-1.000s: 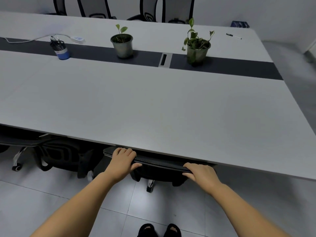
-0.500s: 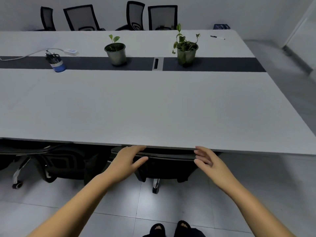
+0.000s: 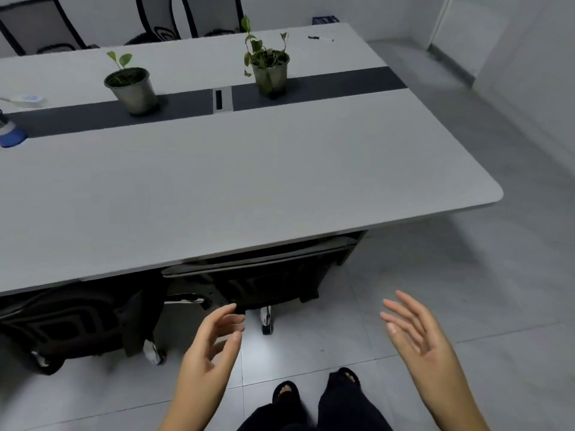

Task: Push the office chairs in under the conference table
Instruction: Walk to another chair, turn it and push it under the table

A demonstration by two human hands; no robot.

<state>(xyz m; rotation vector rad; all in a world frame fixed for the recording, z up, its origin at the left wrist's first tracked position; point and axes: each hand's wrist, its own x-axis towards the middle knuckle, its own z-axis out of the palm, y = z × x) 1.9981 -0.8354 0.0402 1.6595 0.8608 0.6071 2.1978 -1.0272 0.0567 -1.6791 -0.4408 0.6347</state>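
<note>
The grey conference table (image 3: 280,194) fills the upper part of the head view, its near right corner rounded. A black office chair (image 3: 258,275) sits tucked under the near edge, only its backrest top and base showing. A second black chair (image 3: 77,321) stands under the edge to its left. My left hand (image 3: 214,346) hovers open below the first chair's backrest, touching nothing. My right hand (image 3: 417,334) is open too, palm turned inward, out over the floor to the right of the chair.
Two potted plants (image 3: 132,85) (image 3: 269,65) stand on the table's dark centre strip (image 3: 342,80). A blue pen cup (image 3: 9,135) is at the left edge. More chairs (image 3: 40,26) line the far side. Tiled floor (image 3: 466,275) opens to the right. My feet (image 3: 314,390) are below.
Both hands let go of the chair's backrest top and drew back toward me, fingers spreading. The view has swung to the right, showing the table's corner.
</note>
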